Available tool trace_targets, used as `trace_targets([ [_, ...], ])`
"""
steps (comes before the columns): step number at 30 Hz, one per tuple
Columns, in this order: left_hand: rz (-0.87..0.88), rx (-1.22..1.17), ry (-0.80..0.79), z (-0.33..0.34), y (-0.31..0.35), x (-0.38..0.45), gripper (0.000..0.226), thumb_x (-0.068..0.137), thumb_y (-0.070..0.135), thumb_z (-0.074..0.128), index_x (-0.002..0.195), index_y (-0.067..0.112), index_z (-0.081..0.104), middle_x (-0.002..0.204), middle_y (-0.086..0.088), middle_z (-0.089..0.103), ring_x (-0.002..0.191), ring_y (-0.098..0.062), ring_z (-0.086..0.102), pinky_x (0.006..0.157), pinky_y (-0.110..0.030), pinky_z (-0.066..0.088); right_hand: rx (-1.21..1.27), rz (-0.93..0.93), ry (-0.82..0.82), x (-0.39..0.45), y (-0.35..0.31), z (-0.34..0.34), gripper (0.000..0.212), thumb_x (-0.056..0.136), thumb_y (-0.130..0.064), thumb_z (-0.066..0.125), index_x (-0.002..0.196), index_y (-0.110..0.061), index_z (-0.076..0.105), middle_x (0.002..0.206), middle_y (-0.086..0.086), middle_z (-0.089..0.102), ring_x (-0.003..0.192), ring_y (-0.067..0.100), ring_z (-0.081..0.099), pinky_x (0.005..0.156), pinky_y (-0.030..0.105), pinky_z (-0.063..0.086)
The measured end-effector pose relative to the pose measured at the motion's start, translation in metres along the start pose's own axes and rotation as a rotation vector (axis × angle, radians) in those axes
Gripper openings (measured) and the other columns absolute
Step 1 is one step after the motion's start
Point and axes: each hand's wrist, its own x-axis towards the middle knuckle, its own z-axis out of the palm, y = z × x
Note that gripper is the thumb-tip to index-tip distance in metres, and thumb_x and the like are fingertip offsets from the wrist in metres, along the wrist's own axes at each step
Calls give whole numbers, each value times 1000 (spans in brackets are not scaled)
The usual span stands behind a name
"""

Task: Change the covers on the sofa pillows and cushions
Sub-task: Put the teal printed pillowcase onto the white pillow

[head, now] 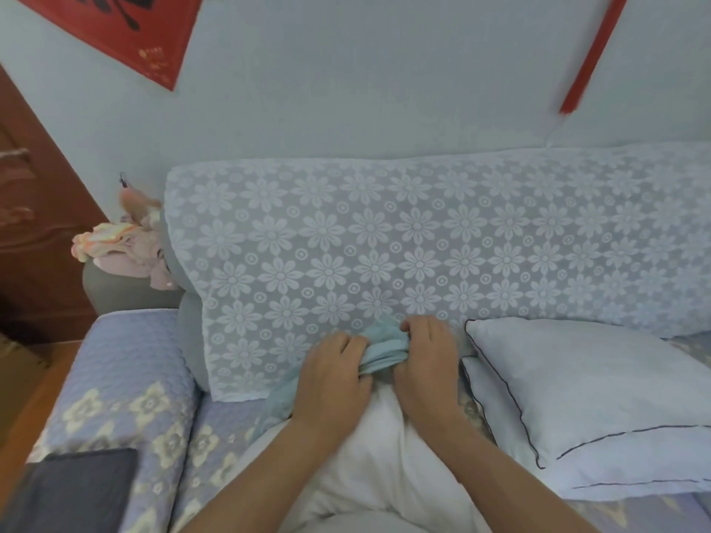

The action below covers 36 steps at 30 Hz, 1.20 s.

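Note:
A bare white pillow insert (369, 467) lies on the sofa seat in front of me. A bunched light-blue cover (383, 346) sits at its far end, against the sofa back. My left hand (332, 373) grips the cover's left side and my right hand (427, 359) grips its right side, both fists closed on the fabric. More of the blue cover trails down on the left under my left wrist. A finished pale-blue pillow with dark piping (600, 405) lies to the right on the seat.
The sofa back (384, 240) wears a floral lace throw. The left armrest (127, 386) has a quilted flowered cover, with a dark cloth (77, 490) at its near end. Pinkish clothes (127, 248) are piled behind the armrest. A wooden door stands at the far left.

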Motion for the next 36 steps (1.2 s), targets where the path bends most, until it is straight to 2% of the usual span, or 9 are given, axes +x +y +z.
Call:
trace_targets([
  [4, -445, -572, -170, -18, 11, 39, 22, 89, 3, 58, 88, 22, 69, 81, 7, 68, 74, -11, 61, 65, -24, 45, 148, 92, -363, 15, 0, -6, 33, 72, -17, 48, 94, -21, 72, 83, -2, 71, 78, 20, 62, 69, 35, 48],
  [8, -360, -376, -677, -39, -8, 67, 14, 90, 32, 68, 89, 20, 74, 77, 3, 66, 69, -8, 55, 64, -26, 39, 569, 444, -718, 36, 8, -26, 14, 87, -7, 62, 88, -11, 75, 63, -2, 61, 59, 11, 49, 57, 28, 36],
  [12, -420, -582, -961, -46, -17, 75, 42, 75, 58, 74, 101, 26, 75, 91, 0, 69, 87, -16, 62, 85, -34, 45, 704, 572, -797, 41, 13, -28, 12, 86, -15, 67, 93, -13, 77, 87, 15, 72, 78, 18, 60, 74, 34, 45],
  [14, -355, -479, -843, -37, -8, 69, 29, 78, 54, 76, 90, 28, 70, 80, 6, 64, 79, -13, 60, 72, -28, 43, 693, 576, -738, 41, 14, -27, 13, 87, -8, 66, 92, -11, 77, 87, 18, 72, 77, 18, 58, 73, 35, 43],
  [16, -284, -178, -457, -21, -1, 60, 17, 85, 29, 70, 81, 25, 55, 73, 8, 56, 76, -20, 60, 61, -32, 40, 597, 497, -627, 40, 10, -23, 15, 88, -5, 63, 89, -12, 77, 84, 19, 71, 71, 13, 55, 69, 31, 40],
  [19, -123, 179, -139, -3, -1, 43, 23, 82, 6, 55, 97, 21, 47, 86, -2, 56, 76, -35, 60, 60, -41, 46, 541, 504, -468, 38, 4, -18, 23, 86, -1, 58, 82, -15, 75, 71, 5, 69, 63, 7, 53, 62, 27, 41],
  [24, -209, -105, -35, -8, -7, 46, 22, 85, 7, 53, 102, 21, 57, 96, 5, 58, 85, -21, 56, 72, -42, 48, 510, 350, -552, 34, 6, -23, 16, 88, -5, 62, 78, -14, 71, 65, -1, 59, 61, 3, 45, 59, 25, 35],
  [30, -501, -563, -31, -6, 8, 40, 18, 83, -2, 48, 76, 15, 52, 67, 7, 56, 64, -13, 49, 56, -27, 38, 453, 192, -524, 24, 0, -22, 18, 87, -21, 72, 72, -20, 61, 61, -11, 52, 60, 2, 43, 58, 22, 33],
  [36, -350, -97, -136, -7, 15, 30, 16, 84, 21, 60, 85, 26, 46, 76, 3, 65, 73, -23, 60, 58, -39, 40, 155, 223, -276, 23, -6, -26, 27, 69, 1, 55, 80, -20, 43, 60, -6, 49, 61, 21, 49, 55, 36, 30],
])
